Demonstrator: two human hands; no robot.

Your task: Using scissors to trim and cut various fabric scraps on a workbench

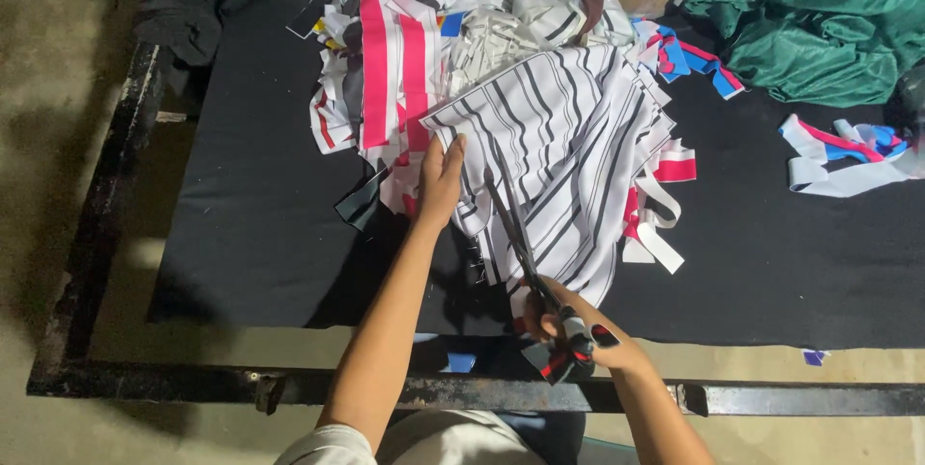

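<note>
Black cloth-covered table (251, 224) carries all; green fabric (819, 22) bunched far right; pink, blue, white scrap heap (405, 51) behind; striped white fabric stack (568, 137) centre, left hand (441, 181) flat, fingers together, pinning edge for cutting; right hand (578, 330) gripping scissors (525, 243), blades on stripes; no labels visible

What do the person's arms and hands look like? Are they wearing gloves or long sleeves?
No gloves: both hands are bare, the left hand and the right hand. The forearms are bare too, slim and long, with no watch or bracelet that shows. Only a short, pale sleeve shows at the top of the left arm. The right arm's sleeve is out of the picture.
</note>
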